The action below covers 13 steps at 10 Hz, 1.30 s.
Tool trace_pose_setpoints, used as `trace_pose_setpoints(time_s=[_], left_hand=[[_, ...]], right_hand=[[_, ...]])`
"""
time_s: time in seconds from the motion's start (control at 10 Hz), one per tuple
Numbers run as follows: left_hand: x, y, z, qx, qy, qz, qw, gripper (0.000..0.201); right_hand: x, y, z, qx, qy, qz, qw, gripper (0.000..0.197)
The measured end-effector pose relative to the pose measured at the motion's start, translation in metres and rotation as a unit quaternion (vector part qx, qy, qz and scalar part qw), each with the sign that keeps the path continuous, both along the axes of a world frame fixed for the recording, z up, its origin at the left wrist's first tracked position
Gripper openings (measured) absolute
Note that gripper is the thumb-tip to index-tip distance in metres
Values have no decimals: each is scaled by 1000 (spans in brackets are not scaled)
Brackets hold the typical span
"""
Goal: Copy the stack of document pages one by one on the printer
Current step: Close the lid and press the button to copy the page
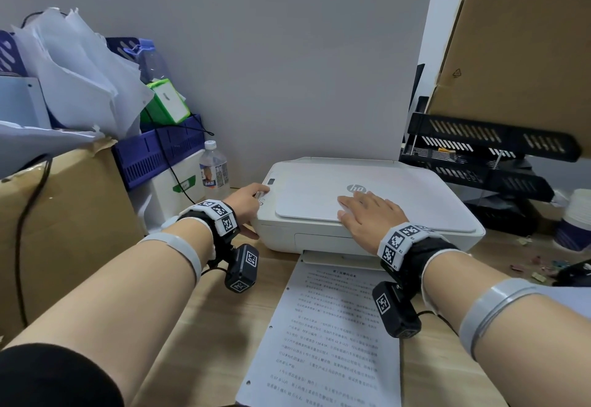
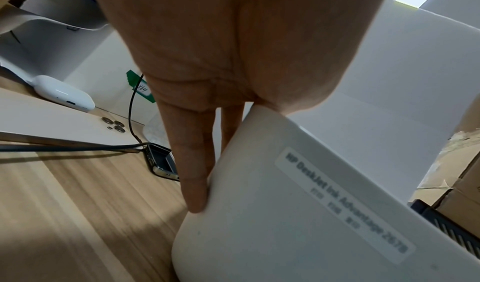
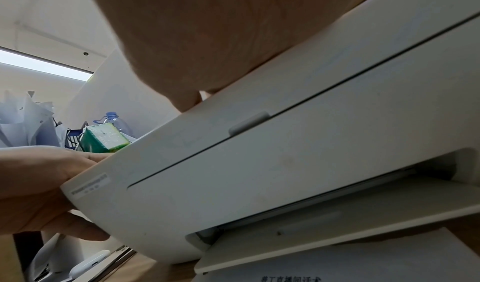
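Desk [image 1: 224, 326]: flat hands on printer [image 1: 399, 189]

Printer [image 1: 367, 208]: white HP inkjet, scanner lid shut flat, stood on wooden desk at 12 o'clock; document page [image 1: 323, 339]: printed, hole-punched, lay flat at 6 o'clock, touching output slot.

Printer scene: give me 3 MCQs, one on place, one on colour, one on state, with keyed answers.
1. Where does the printed page lie?
A. on the desk in front of the printer
B. on the scanner lid
C. in the black trays

2. What colour is the printer?
A. black
B. white
C. blue

3. How is the scanner lid?
A. raised
B. removed
C. closed flat

Answers:
1 A, the sheet lies on the wooden desk below the output slot.
2 B, its whole body is white.
3 C, the right hand rests flat on the lowered lid while the left hand touches the printer's left corner.
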<state>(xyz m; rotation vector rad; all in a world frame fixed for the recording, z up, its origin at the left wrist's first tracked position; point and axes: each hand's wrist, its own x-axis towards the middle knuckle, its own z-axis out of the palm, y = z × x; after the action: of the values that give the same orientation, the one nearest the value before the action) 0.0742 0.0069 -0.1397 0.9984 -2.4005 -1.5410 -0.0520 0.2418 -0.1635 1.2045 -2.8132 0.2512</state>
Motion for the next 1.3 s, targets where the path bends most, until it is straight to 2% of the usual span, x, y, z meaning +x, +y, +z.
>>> trace_pose_setpoints(time_s=[0.4,0.6,1.3], left_hand=[[0,-2,-3,6,2,-3,1000,66],[0,-1,-4,26,28,-13,999,54],[2,1,-3,10,31,-18,999,48]], right_hand=[[2,0,2,4,-2,-1,1000,51],[1,-1,2,5,1,-1,1000,51],[-1,-1,0,7,3,1,1000,52]])
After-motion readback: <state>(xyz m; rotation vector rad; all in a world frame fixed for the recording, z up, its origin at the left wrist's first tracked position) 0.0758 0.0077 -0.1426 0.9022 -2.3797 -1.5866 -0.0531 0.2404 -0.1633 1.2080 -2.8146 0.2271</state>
